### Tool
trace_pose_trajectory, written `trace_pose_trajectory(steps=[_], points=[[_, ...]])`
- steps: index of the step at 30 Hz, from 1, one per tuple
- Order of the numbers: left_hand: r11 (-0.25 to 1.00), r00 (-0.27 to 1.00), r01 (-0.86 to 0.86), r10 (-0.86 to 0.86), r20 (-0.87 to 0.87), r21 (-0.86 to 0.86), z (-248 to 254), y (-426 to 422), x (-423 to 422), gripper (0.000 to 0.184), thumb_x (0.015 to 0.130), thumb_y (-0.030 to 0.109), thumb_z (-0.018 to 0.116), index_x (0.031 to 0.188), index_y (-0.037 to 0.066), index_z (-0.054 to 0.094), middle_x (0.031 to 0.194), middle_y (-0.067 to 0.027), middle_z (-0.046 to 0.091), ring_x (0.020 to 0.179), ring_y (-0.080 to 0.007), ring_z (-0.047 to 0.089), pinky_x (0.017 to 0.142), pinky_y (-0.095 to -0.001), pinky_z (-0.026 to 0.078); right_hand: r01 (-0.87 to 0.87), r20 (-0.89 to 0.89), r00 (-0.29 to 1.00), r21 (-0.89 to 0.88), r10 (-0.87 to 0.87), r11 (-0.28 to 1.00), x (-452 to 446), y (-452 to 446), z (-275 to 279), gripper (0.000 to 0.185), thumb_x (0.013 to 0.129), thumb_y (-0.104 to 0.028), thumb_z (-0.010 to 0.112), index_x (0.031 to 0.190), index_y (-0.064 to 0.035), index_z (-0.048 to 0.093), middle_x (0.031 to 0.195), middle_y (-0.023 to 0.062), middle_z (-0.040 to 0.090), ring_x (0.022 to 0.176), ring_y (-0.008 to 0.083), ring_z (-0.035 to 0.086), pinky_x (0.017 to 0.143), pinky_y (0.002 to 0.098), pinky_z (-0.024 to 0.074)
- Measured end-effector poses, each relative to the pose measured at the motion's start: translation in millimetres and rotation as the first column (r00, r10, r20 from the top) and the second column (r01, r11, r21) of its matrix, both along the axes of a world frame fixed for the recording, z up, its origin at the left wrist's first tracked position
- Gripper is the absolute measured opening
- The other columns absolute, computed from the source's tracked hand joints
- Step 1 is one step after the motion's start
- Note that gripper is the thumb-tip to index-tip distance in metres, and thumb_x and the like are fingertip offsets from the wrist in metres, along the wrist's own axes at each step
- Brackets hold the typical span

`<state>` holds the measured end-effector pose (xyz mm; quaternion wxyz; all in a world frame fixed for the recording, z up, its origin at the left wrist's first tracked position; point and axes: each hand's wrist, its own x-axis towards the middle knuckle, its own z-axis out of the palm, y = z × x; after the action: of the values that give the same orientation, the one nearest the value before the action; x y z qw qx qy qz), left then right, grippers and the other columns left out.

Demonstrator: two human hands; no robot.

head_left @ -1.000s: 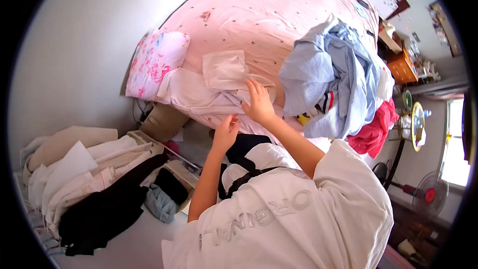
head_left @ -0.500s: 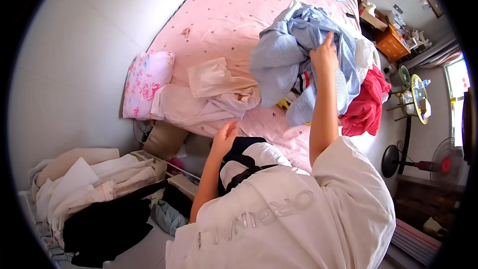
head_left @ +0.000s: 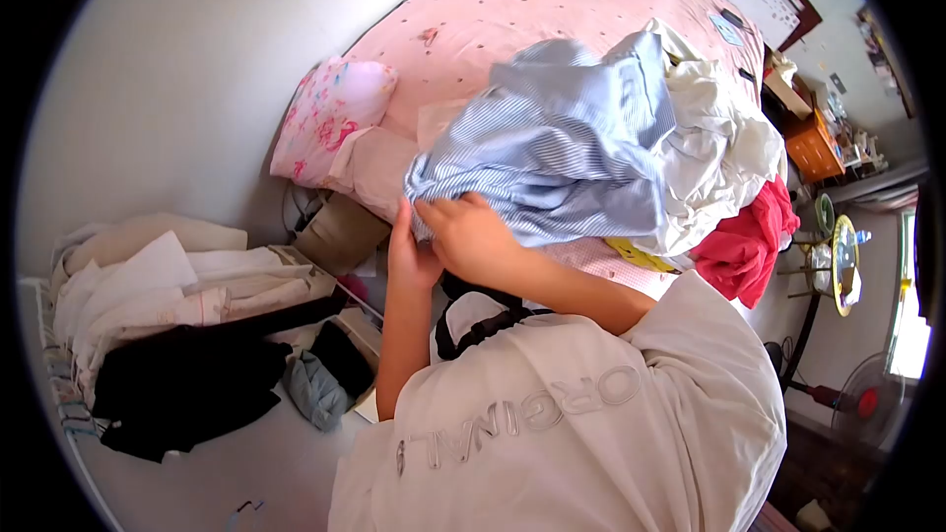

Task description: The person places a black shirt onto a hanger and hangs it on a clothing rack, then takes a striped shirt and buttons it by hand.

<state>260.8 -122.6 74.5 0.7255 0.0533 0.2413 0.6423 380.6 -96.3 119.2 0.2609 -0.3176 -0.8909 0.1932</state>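
Striped garment (head_left: 567,143), blue and white, one: unfolded and crumpled, resting across the near part of the bed (head_left: 453,44), its near left edge at the person's hands. Long axis slanting from that edge away to the right; narrow, bunched end pointing left and towards the person, broad folds spreading right and away. Collar and sleeves not to be made out among the folds; underside hidden.

Left hand (head_left: 412,254): half curled, fingers up, at the extreme left tip of the cloth; its hold partly covered, so whether it grips cannot be told. Right hand (head_left: 478,236): closed, fingers bent over the bunched edge and holding it, just beside the left. Bulk of the cloth beyond and to the right of both.

Black garment (head_left: 187,379), one: low at left, beside pale clothes (head_left: 212,286) in a heap.

Pink cloth (head_left: 379,169), one: on the bed, left of the striped piece and partly under it.

Yellow item (head_left: 639,256), one: mostly covered, kind unclear.

Red cloth (head_left: 749,244), one: right of the yellow item.

White cloth (head_left: 724,153), one: crumpled, against the right side of the striped piece.

Pillow (head_left: 333,118), one: floral, by the wall.

Fan (head_left: 867,402), one: at right, dim.
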Motion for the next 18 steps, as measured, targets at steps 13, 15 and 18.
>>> trace_pose_trajectory(steps=[13, 15, 18], points=[[0.959, 0.638, -0.226, 0.279, -0.718, 0.171, -13, -47, -29, 0.026, 0.076, -0.002, 0.051, 0.102, -0.007, 0.053, 0.090, -0.0060, 0.058, 0.078, -0.0114, 0.053, 0.072, -0.0236, 0.042, 0.530, 0.121, 0.816, 0.233, -0.565, 0.815, 34, 77, -93, 0.081, 0.062, -0.026, 0.066, 0.124, 0.0033, 0.023, 0.114, 0.0224, 0.044, 0.106, 0.0346, 0.042, 0.089, 0.0384, 0.0343], [0.969, 0.447, -0.026, 0.230, -0.864, 0.245, -25, -61, -37, 0.028, 0.072, -0.005, 0.053, 0.100, -0.006, 0.054, 0.088, -0.0046, 0.058, 0.077, -0.0092, 0.052, 0.072, -0.0223, 0.041, 0.515, 0.425, 0.827, -0.313, -0.367, 0.798, 32, 96, -127, 0.061, 0.065, -0.022, 0.061, 0.116, 0.0023, 0.037, 0.098, 0.0224, 0.055, 0.094, 0.0365, 0.051, 0.082, 0.0385, 0.0402], [0.973, 0.330, -0.003, 0.219, -0.918, 0.231, -46, -72, -38, 0.031, 0.074, -0.003, 0.054, 0.104, -0.007, 0.052, 0.092, -0.0062, 0.058, 0.082, -0.0101, 0.052, 0.074, -0.0220, 0.041, 0.330, 0.167, 0.944, -0.418, -0.285, 0.846, 14, 92, -166, 0.028, 0.068, -0.009, 0.050, 0.095, -0.0016, 0.055, 0.089, 0.0205, 0.058, 0.085, 0.0359, 0.054, 0.072, 0.0393, 0.0424]])
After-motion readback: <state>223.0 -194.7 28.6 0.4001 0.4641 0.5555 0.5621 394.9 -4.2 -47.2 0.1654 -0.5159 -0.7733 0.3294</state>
